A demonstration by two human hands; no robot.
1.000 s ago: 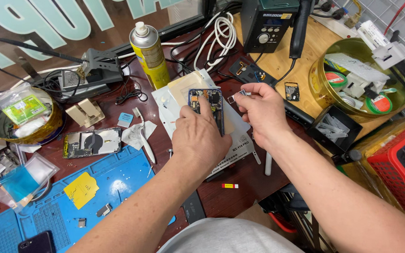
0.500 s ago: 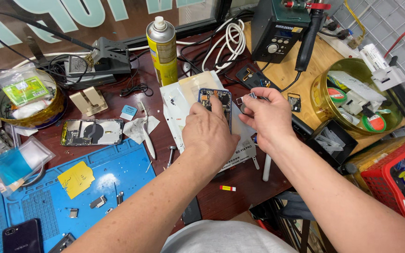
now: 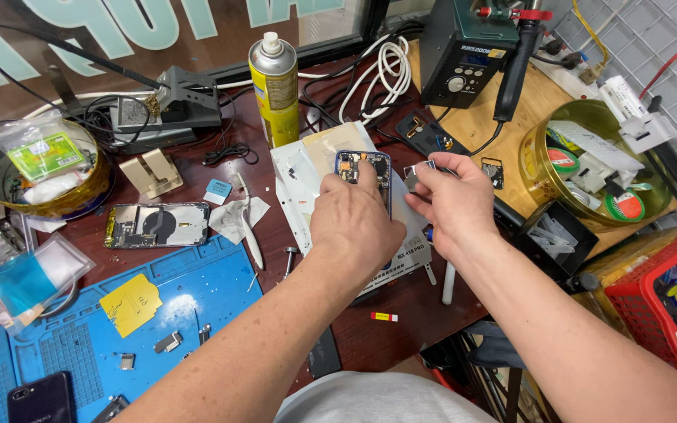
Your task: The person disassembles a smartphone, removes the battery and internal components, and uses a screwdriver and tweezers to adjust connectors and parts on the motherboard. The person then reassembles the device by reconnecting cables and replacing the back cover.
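Spray can [image 3: 274, 90] glossy metal; work mat [image 3: 80, 329] matt rubber; basket [image 3: 667, 305] plastic.

- Behind the opened phone [image 3: 366, 174] the way is hemmed in: a yellow spray can [image 3: 274, 90] stands upright at the back left, white cables [image 3: 381, 74] coil behind, and the soldering station [image 3: 468, 51] stands at the back right.
- To the right, the round tin [image 3: 589, 168] full of tape rolls and the black tray [image 3: 552, 239] block the bench [image 3: 291, 235] edge; the red basket [image 3: 656, 301] closes the near right corner.
- To the left, a second opened phone [image 3: 157, 225], white tweezers [image 3: 248, 227] and crumpled tissue [image 3: 237, 215] lie in the path.
- The blue mat [image 3: 205, 286] holds bare stretches between a yellow note [image 3: 131, 304] and small loose parts.
- A bare strip of bench lies near the front edge, broken only by a small red-and-yellow piece [image 3: 384, 316].
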